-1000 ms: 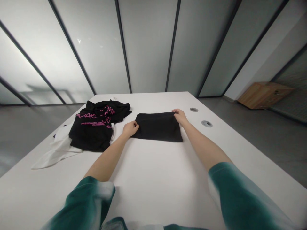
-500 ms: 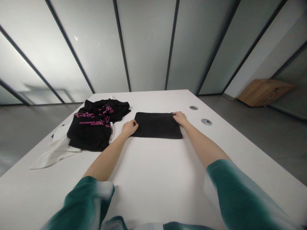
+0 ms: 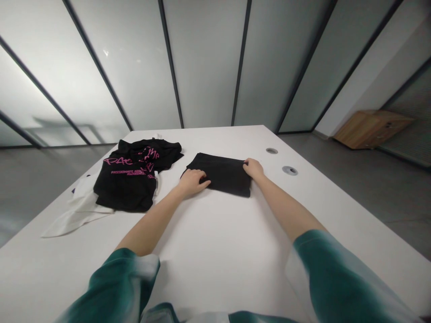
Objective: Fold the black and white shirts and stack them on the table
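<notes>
A black folded garment [image 3: 222,172] lies on the table in front of me, turned slightly askew, its left end a little further back than its right. Over its left front part rests my left hand [image 3: 193,183], thumb apart from the fingers, touching the fabric from above. My right hand [image 3: 253,169] pinches the right edge near the far corner, thumb and fingers closed on the cloth. What kind of garment it is, the folds do not show.
To the left, a black T-shirt [image 3: 126,193] with pink lettering lies in a pile over a white cloth [image 3: 81,208]. Two round cable holes [image 3: 290,170] sit in the white table [image 3: 222,251] at the right. Beyond stand frosted glass panels and a wooden cabinet [image 3: 373,130].
My left hand has moved right and onto the front of the black garment, its fingers spreading. The garment has turned slightly, its right end nearer me. My right hand stays at the right edge.
</notes>
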The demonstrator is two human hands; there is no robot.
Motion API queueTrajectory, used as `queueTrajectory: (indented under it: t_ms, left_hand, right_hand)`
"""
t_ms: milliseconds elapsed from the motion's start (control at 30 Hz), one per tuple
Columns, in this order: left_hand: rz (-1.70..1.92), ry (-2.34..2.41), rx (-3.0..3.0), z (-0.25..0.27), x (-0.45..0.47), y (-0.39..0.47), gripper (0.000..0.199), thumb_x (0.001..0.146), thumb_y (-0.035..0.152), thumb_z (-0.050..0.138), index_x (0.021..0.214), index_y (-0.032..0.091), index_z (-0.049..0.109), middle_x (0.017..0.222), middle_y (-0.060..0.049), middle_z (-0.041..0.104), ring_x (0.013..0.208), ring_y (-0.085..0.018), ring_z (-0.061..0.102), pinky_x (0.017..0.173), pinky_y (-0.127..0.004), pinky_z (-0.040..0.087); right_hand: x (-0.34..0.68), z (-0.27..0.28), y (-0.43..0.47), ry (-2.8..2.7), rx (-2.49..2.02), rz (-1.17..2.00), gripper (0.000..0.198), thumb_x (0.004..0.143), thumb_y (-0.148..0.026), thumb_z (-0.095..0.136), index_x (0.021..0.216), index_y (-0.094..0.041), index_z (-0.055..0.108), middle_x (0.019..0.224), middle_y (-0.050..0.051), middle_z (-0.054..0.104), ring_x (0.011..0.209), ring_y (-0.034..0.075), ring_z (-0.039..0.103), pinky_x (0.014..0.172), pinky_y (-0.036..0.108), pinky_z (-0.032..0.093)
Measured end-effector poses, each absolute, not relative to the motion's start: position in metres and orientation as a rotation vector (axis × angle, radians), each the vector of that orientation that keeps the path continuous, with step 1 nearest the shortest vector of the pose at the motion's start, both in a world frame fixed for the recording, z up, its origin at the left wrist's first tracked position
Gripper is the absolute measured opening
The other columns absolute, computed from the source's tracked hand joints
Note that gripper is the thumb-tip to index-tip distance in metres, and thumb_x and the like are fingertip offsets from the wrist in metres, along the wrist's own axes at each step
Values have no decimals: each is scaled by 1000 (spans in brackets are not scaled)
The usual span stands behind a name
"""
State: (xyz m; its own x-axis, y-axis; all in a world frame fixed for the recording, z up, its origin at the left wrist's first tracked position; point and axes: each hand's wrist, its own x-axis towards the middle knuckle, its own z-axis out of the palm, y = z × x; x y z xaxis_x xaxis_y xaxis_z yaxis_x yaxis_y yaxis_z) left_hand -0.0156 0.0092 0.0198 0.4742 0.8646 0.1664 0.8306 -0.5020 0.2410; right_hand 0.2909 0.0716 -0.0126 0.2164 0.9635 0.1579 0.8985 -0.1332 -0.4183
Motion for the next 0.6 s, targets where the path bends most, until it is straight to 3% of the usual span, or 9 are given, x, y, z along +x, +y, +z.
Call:
queueTrajectory:
  t_ms: [100,233,333,467,533,600]
  left_hand:
    - [340,1482,2650,14,-12,9,46,89,57,56,109,18,71,114,-14,68,113,-33,61,109,-47,34]
    - [348,1790,2552,3,-32,21,55,88,55,59,129,17,63,136,-17,60,130,-35,50,117,-52,23]
    - [524,2109,2420,1,-44,27,55,90,43,59,138,16,55,145,-18,52,135,-36,45,114,-51,30]
    - [675,1911,2526,6,-35,22,42,95,42,49,127,17,63,128,-14,64,121,-31,56,104,-45,41]
    - [572,1681,2620,7,-26,17,48,93,52,50,122,18,66,124,-12,67,117,-30,59,104,-44,42]
    - [431,1543,2674,4,-19,14,63,86,64,56,126,16,65,133,-14,63,124,-33,56,110,-47,38]
  right_hand:
    - [283,-12,64,-1642,-2105,178,29,87,-21,55,110,-19,73,114,14,72,106,29,66,87,36,50]
    - [275,-11,55,-1760,-2059,276,22,86,-27,58,97,-19,75,98,11,75,92,25,67,77,31,48]
    - [273,-14,48,-1934,-1861,301,22,86,-30,55,84,-18,74,87,9,73,84,23,65,77,31,47]
    - [274,-22,42,-1988,-1610,70,15,78,-24,59,82,-19,73,103,12,71,101,29,61,92,41,46]
    - [276,-25,41,-2014,-1486,34,13,75,-22,61,83,-20,71,112,12,69,113,31,57,99,45,43]
    - [276,-26,41,-2039,-1453,113,13,77,-21,58,85,-21,68,112,10,69,113,30,57,99,45,43]
